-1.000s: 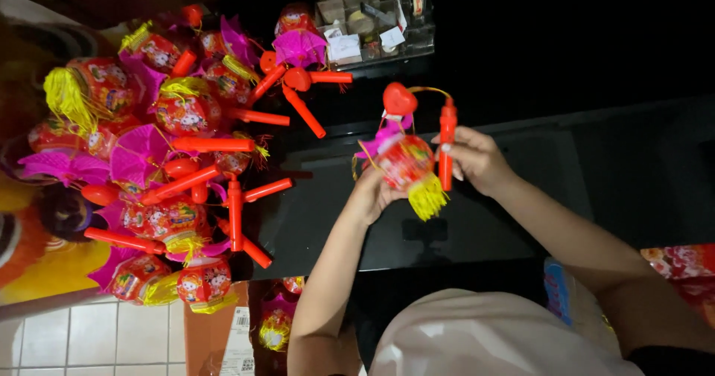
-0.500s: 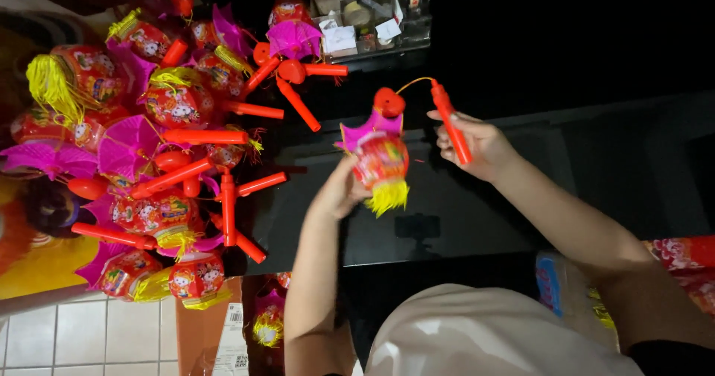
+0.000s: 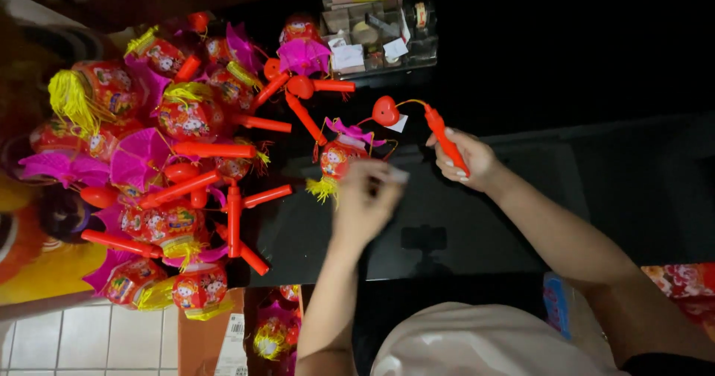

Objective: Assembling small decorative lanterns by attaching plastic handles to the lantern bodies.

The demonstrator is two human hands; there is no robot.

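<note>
Centre of frame, over the dark table (image 3: 566,197): small red lantern (image 3: 337,160) with pink top and yellow tassel hangs from a red stick handle (image 3: 445,136). Right hand (image 3: 468,160) closed round the handle, whose long axis slants from upper left to lower right. Left hand (image 3: 366,201), blurred, just right of and below the lantern; grip unclear. Lantern pile (image 3: 164,167) fills left frame.

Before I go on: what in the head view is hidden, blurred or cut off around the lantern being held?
- Left hand: motion-blurred; its fingers and the small pale piece at them cannot be made out.
- Toy lantern: its print is too small to tell.
- Red handle: lower end hidden inside the right hand.
- Clear organiser box: contents too small and dim.
- Pile of lanterns: overlapping; count unclear.
- Dark tabletop: surface detail lost in shadow.
</note>
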